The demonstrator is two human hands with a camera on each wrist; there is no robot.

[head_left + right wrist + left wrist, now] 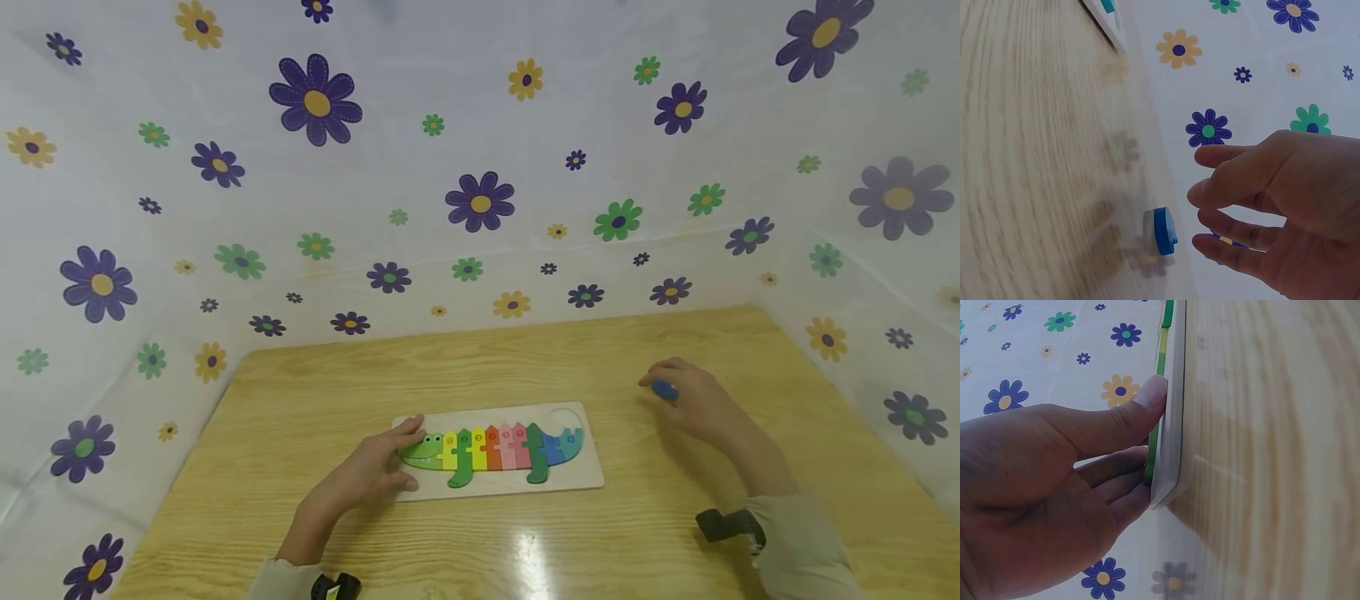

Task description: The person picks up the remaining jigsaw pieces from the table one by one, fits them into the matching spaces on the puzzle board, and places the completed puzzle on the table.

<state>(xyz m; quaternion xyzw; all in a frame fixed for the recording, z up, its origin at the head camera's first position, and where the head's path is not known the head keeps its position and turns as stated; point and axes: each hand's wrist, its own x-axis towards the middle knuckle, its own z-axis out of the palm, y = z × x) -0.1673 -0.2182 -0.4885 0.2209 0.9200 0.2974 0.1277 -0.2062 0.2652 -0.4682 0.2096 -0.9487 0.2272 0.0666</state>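
Note:
A wooden crocodile puzzle board (588, 467) lies in front of me, its coloured pieces (492, 447) set in a row from green head to blue tail. Above the tail, a curved bare outline (566, 417) shows on the board. My left hand (365, 473) rests on the board's left end, thumb and fingers fairly straight against the crocodile's head (1154, 434). To the right of the board, my right hand (693, 402) hovers beside a blue puzzle piece (1163, 231). In the right wrist view its fingers are loosely bent and apart from the piece.
The board and piece are on a light wood-grain table (360, 375). White cloth walls (420, 167) printed with flowers enclose the table at the back and both sides. A black wrist device (727, 527) sits at the right sleeve, another (341, 586) at the left.

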